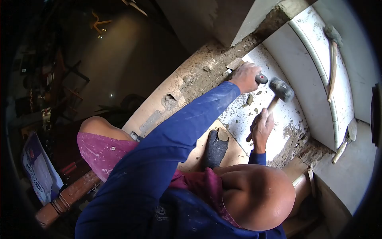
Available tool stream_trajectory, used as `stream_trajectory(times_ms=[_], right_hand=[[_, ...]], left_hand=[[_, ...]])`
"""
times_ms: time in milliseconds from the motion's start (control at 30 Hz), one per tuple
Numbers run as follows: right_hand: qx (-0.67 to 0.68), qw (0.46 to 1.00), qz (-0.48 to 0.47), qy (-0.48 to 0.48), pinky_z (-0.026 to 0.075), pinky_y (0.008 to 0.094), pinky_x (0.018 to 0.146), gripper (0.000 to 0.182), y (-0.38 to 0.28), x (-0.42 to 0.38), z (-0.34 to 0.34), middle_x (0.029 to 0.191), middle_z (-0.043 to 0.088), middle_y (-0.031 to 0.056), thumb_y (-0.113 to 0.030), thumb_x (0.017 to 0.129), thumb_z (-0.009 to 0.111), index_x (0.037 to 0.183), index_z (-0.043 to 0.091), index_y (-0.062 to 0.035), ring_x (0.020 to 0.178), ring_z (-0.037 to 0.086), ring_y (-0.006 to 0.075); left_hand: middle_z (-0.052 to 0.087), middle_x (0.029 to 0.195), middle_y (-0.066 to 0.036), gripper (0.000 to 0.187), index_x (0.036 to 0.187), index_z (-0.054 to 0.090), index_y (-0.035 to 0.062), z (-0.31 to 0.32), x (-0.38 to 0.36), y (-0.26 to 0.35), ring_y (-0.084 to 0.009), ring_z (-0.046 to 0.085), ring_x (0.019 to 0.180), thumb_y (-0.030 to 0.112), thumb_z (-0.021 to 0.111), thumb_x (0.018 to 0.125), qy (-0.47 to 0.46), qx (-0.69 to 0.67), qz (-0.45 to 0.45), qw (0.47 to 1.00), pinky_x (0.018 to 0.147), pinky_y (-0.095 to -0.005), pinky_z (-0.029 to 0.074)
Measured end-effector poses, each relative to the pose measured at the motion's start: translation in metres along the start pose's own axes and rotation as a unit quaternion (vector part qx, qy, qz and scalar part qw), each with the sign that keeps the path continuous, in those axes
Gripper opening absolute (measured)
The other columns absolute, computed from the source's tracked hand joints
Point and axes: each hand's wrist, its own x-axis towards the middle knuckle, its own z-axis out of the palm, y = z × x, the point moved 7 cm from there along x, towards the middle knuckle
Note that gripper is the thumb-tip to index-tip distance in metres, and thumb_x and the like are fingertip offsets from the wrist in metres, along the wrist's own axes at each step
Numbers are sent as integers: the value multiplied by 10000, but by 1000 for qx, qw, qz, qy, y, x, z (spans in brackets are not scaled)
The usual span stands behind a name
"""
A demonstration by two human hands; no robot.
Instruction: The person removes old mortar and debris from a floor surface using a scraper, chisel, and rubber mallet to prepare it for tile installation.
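Note:
My left hand is closed around a black-handled tool with a red dot on its butt end. Its blade is mostly hidden by my fingers, beside a tan chunk at the mortar edge. In my right hand is the wooden handle of a mallet, its dark, dusty head raised just right of the tool's butt, with a small gap between them. Below both hands lies a white tile scattered with mortar crumbs.
White tiled steps rise on the right, bearing a wooden-handled hammer and a trowel. A rough mortar strip runs along the tan floor edge. My dark-covered foot is near the tile. A printed sack stands lower left.

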Motion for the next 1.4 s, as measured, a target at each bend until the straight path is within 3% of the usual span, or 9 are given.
stream_trajectory(times_ms=[333, 567, 667, 833, 900, 1000, 1167, 1267, 1400], right_hand=[[113, 992, -28, 56, 226, 216, 373, 294, -36, -4, -23, 612, 354, -53, -340, 1068, 489, 883, 459, -114, 455, 296, 35], [322, 907, -273, 8, 429, 259, 455, 255, -63, -11, -21, 741, 464, 54, -314, 1086, 380, 1075, 470, -74, 532, 439, 125], [-49, 996, 50, -50, 372, 267, 440, 210, 5, 2, 8, 650, 486, 24, -174, 1025, 513, 874, 533, -30, 494, 473, 129], [362, 924, 43, 115, 424, 306, 354, 241, -44, -17, -13, 505, 375, 27, -143, 963, 551, 758, 434, -94, 375, 388, 125], [255, 941, -166, 150, 442, 335, 370, 264, -56, -15, -15, 504, 390, 34, -182, 995, 508, 752, 438, -105, 388, 413, 127], [-60, 997, 11, -47, 423, 312, 362, 312, -13, 10, 3, 509, 421, 40, -251, 1039, 458, 767, 443, -96, 409, 452, 127], [375, 918, -25, 122, 419, 341, 359, 336, -56, -4, -21, 560, 427, 48, -311, 1022, 496, 769, 466, -92, 395, 382, 183], [-211, 970, -121, 23, 454, 370, 500, 333, -24, 11, -1, 568, 463, 60, -312, 1022, 496, 902, 592, -17, 442, 474, 218], [22, 989, -130, 61, 319, 236, 311, 220, -11, 11, -29, 532, 420, 22, -121, 1028, 442, 820, 474, -58, 359, 385, 109]], left_hand=[[599, 938, -146, 263, 970, 595, 69, 20, 0, -3, -359, 550, 982, 22, 670, 722, 39, 40, 57, 997, 913, -453, 447], [600, 904, -135, 258, 953, 576, 85, 18, 3, -3, -359, 548, 965, 29, 677, 723, 51, 47, 65, 996, 900, -457, 440], [606, 901, -134, 261, 956, 576, 90, 21, 4, 1, -360, 553, 959, 28, 673, 722, 25, 104, 82, 991, 883, -460, 432], [605, 861, -172, 195, 896, 533, 73, 7, 12, 2, -401, 574, 881, 25, 644, 743, 60, 26, 68, 996, 804, -494, 438], [609, 846, -181, 167, 882, 528, 64, 5, 15, 4, -416, 583, 864, 38, 640, 760, 54, 10, 73, 996, 782, -510, 439], [616, 863, -191, 215, 894, 534, 80, 3, 20, 0, -415, 589, 906, 33, 663, 728, 31, 22, 53, 998, 837, -501, 437], [618, 855, -192, 199, 898, 534, 76, -4, 18, -1, -423, 592, 894, 49, 659, 746, 29, 11, 51, 998, 789, -517, 454], [609, 819, -185, 150, 879, 524, 67, -2, 18, 6, -427, 588, 858, 58, 633, 777, 39, 27, 73, 996, 755, -504, 454], [600, 806, -184, 148, 879, 526, 65, 2, 15, 0, -422, 587, 857, 56, 632, 776, 32, 19, 89, 995, 762, -505, 453]])
